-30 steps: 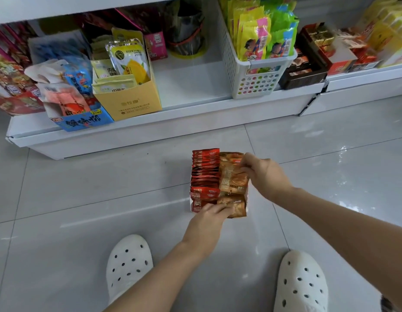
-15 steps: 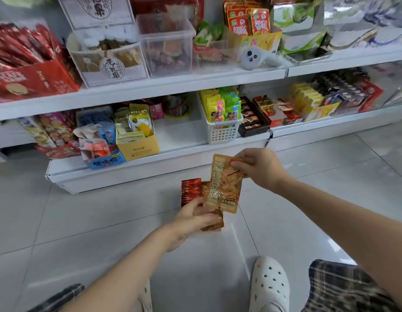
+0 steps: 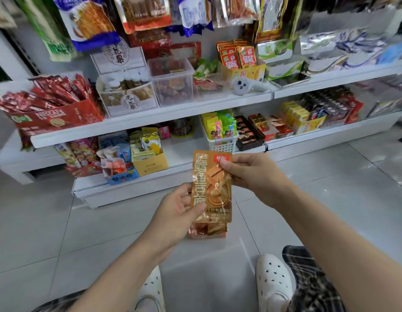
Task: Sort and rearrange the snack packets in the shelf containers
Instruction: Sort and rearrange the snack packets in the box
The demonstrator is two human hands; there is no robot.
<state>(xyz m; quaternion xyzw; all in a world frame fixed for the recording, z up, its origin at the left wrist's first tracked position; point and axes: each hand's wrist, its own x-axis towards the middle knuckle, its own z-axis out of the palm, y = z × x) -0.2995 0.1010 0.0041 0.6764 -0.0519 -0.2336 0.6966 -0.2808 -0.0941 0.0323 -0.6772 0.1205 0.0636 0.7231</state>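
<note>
A person crouches on the pale tiled floor (image 3: 60,221) before the white shop shelving (image 3: 150,115), both arms stretched forward. The right hand (image 3: 251,176) pinches the top right corner of a flat, glossy orange-gold snack packet (image 3: 212,185) between thumb and fingers, holding it upright at the centre of the scene. The left hand (image 3: 179,206) grasps the same packet from the nine o'clock side, thumb across its lower left face, fingers behind. Directly beneath, at six o'clock from the packet, the small container of red and brown snack packets (image 3: 207,230) sits on the floor, mostly hidden by the raised packet. White perforated clogs (image 3: 273,282) show at five o'clock, beside a plaid trouser leg (image 3: 312,282). Towards eleven o'clock on the bottom shelf stands a yellow cardboard display box (image 3: 150,164) of pouches; at twelve o'clock, just above the held packet, a white plastic lattice basket (image 3: 222,144) holds yellow and green sachets. A red cardboard box of coffee sticks (image 3: 56,115) rests at ten o'clock on the shelf above.
</note>
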